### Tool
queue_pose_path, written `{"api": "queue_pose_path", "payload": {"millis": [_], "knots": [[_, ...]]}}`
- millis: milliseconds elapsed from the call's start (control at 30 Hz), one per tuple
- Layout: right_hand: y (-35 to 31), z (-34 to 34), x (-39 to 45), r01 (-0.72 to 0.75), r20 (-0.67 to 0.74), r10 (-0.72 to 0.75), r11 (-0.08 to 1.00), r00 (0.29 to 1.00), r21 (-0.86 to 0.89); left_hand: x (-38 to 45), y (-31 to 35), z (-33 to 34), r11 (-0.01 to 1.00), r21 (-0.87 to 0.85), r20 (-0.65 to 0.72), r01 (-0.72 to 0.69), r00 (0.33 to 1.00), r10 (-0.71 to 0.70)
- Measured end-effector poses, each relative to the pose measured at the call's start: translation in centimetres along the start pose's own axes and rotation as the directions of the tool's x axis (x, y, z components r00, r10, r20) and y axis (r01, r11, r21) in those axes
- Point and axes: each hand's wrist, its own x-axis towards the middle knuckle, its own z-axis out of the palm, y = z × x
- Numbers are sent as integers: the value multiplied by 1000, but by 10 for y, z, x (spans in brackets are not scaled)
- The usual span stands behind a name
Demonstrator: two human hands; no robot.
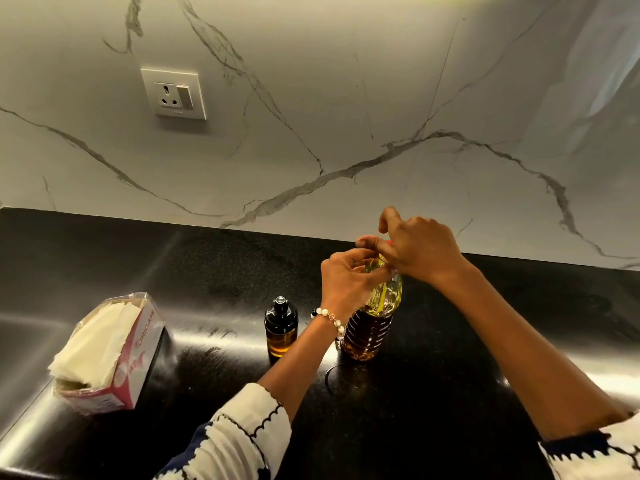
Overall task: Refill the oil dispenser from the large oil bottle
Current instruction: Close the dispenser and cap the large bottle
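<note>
The large oil bottle [370,327] stands upright on the black counter [207,271], ribbed and holding amber oil. My left hand [346,282] grips its neck from the left. My right hand [415,247] curls over the top, its fingers round the cap, where a bit of red shows. The cap itself is mostly hidden. The small dark oil dispenser [280,323] stands just left of the bottle with its black top on and a little oil at the bottom. Neither hand touches the dispenser.
A pink box of tissues [104,355] lies open at the left near the counter's front. The marble wall behind carries a socket with a switch [175,93]. A thin dark ring [330,377] lies on the counter in front of the bottle.
</note>
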Motion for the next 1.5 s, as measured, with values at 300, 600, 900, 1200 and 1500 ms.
{"api": "queue_pose_path", "payload": {"millis": [300, 600, 900, 1200, 1500], "knots": [[37, -16, 5, 257, 179, -348, 883, 920, 393, -2, 3, -2, 998, -65, 15, 16, 1000, -16], [23, 0, -10, 291, -50, -289, 913, 956, 285, -2, 5, -3, 998, -61, 26, 10, 1000, -8], [28, -3, -9, 326, -51, -326, 899, 944, 293, -3, 6, -4, 998, -55, 48, 8, 999, -5], [22, 7, -6, 335, -74, -331, 874, 941, 352, -5, 3, -1, 997, -73, 13, 6, 1000, -5], [7, 22, -14, 162, -266, -91, 952, 960, 260, -8, 2, 4, 998, -14, -38, -63, 997, 62]]}}
